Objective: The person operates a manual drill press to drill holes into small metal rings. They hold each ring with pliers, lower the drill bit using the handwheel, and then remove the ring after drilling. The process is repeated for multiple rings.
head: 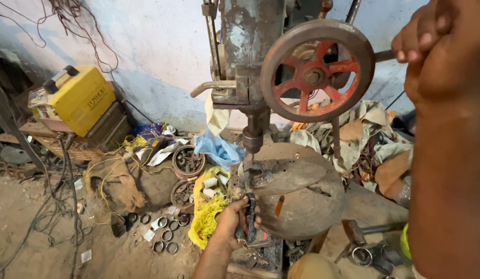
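Right hand (446,51), upper right, grips feed handle (384,55) closed; left hand (235,219) clamps dark tool (250,217), long axis pointing up-frame under drill bit (252,155).

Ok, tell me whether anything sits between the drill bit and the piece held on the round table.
Nothing visible does. The drill bit hangs straight above the dark metal piece on the round table. The left hand grips a tool at the table's near edge, off to the side; the right hand is up at the feed handle.

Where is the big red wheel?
In the head view, the red-spoked wheel sits upper right of centre on the side of the drill press column, above the round metal table, beside the right hand gripping a handle.
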